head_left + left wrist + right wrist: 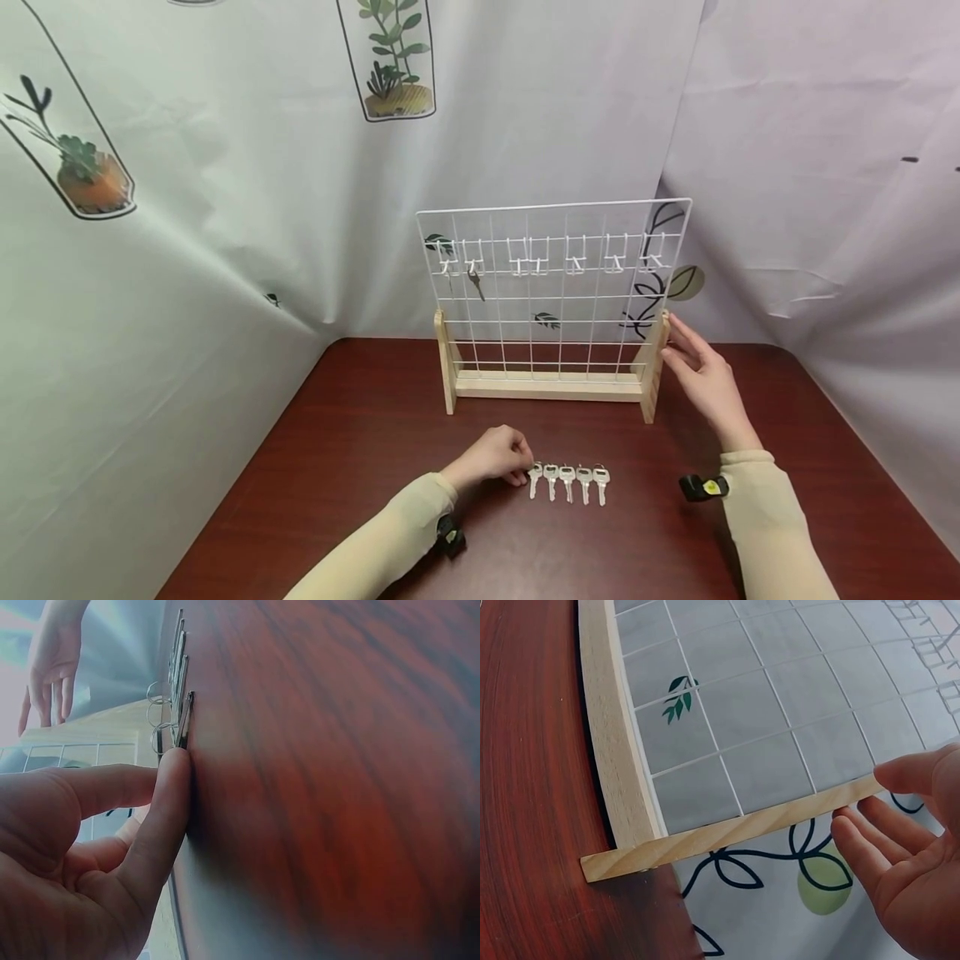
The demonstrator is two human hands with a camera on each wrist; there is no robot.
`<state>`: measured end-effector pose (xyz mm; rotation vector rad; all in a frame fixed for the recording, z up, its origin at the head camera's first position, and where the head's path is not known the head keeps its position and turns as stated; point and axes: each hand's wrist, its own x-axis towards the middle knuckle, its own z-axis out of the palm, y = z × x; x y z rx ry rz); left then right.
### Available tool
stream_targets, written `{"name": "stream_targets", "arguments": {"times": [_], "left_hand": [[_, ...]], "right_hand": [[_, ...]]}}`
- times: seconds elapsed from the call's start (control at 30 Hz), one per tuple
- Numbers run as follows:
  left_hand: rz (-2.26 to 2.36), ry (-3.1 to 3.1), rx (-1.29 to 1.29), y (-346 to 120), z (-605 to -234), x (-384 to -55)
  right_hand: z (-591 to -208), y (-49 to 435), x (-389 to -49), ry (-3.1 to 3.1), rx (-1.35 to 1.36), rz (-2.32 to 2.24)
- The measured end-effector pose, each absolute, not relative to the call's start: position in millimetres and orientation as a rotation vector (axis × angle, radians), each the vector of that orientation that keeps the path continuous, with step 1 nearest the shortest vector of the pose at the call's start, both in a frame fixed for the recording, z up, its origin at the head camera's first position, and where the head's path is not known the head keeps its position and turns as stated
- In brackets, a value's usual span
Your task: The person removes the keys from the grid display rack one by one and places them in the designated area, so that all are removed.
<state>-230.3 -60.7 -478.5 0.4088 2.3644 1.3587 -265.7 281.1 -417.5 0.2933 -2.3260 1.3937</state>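
Several silver keys with rings lie in a row on the table. My left hand (495, 457) is at the row's left end, its thumb and a finger pinching the leftmost key (534, 483) near its ring; in the left wrist view the fingertips partly cover that key (186, 720). Behind the row stands a white wire grid rack (553, 206) on a wooden stand (547, 387). With my right hand (705, 379) I hold the stand's right upright (780, 817), thumb on one side and fingers on the other. A darker key (476, 285) hangs from the second hook from the left.
More white hooks (575, 265) line the upper part of the grid. The dark red table (360, 442) reaches back to a pale curtain (247, 192) printed with plants. Black cameras (703, 487) are strapped at both wrists.
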Motion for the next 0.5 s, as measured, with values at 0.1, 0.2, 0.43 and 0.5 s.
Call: {"name": "stream_targets", "arguments": {"times": [0.1,0.2,0.43,0.5], "left_hand": [[1.350,2.372,0.408,-61.3,-479.1,-229.8],[1.351,2.374,0.407,-61.4,-479.9,-230.1],[1.345,2.389,0.413,-61.1,-480.5,-230.7],[1.345,2.388,0.413,-61.2,-480.4,-230.5]], "right_hand": [[-417.2,280.9,-265.5,-2.330,0.302,1.403],[-416.3,281.3,-265.1,-2.336,0.296,1.403],[-413.9,281.5,-263.4,-2.332,0.303,1.417],[-414.0,281.6,-263.7,-2.329,0.309,1.420]]}}
